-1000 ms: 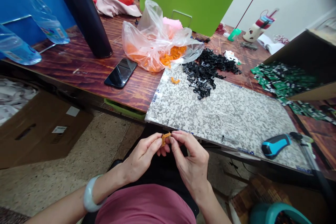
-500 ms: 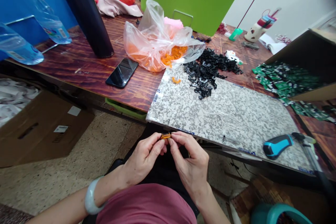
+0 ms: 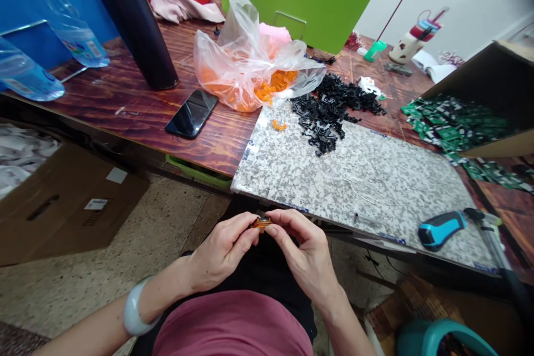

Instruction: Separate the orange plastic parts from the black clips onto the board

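Between my two hands, over my lap in front of the table edge, is a small orange and black plastic part (image 3: pixel 262 223). My left hand (image 3: pixel 223 247) pinches its left end with thumb and forefinger. On the other end, my right hand (image 3: pixel 302 250) grips with thumb and forefinger too. Fingertips cover both ends of the part. A loose orange plastic piece (image 3: pixel 278 125) lies on the speckled board (image 3: pixel 375 178). Behind it, a heap of black plastic pieces (image 3: pixel 323 117) spreads over the board, beside a clear plastic bag (image 3: pixel 237 61) of orange pieces (image 3: pixel 277 86).
A phone (image 3: pixel 192 113) and a dark tall flask (image 3: pixel 139 33) stand left on the wooden table. At right, green circuit boards (image 3: pixel 450 128) spill from a cardboard box (image 3: pixel 504 147), near a blue and black powered screwdriver (image 3: pixel 442 232). A teal bucket (image 3: pixel 434 339) is below.
The orange and black part has tilted between my fingertips, with more of its dark upper side and orange face showing. My hands have shifted only slightly.
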{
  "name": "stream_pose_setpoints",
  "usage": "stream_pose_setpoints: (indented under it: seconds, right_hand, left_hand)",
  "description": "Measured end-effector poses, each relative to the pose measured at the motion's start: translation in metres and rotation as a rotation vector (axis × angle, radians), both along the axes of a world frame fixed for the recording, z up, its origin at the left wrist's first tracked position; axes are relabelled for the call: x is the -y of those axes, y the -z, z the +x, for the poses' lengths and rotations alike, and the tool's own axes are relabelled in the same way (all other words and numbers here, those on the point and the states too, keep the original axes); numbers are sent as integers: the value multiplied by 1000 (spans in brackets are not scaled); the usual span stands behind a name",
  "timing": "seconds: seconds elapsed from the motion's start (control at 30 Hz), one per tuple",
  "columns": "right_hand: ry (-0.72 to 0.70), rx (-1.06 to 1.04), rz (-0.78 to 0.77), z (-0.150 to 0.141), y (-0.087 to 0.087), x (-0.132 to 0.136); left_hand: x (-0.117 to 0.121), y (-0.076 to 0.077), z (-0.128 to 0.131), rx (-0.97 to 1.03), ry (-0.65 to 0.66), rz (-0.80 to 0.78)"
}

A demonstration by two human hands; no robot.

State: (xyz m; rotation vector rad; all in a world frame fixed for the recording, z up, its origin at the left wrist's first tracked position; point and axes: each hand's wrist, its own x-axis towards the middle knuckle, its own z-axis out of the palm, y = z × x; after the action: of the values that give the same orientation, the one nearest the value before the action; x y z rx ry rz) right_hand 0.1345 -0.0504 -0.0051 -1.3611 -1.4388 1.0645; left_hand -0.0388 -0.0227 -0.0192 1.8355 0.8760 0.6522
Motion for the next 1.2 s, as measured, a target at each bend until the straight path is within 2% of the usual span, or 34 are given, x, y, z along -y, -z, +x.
stream_pose_setpoints:
  seconds: [0.33,0.73,1.2]
  right_hand:
    - [-10,-96,-54,-6,-3,5]
    - [-16,-47,-24,-11,-6,9]
    - [-2,3,46,-17,-1,15]
  left_hand:
    - [-1,-1,-2,-10,49,80]
    - [-1,-6,-4,8,89,137]
    - [0,-3,-5,47,25,234]
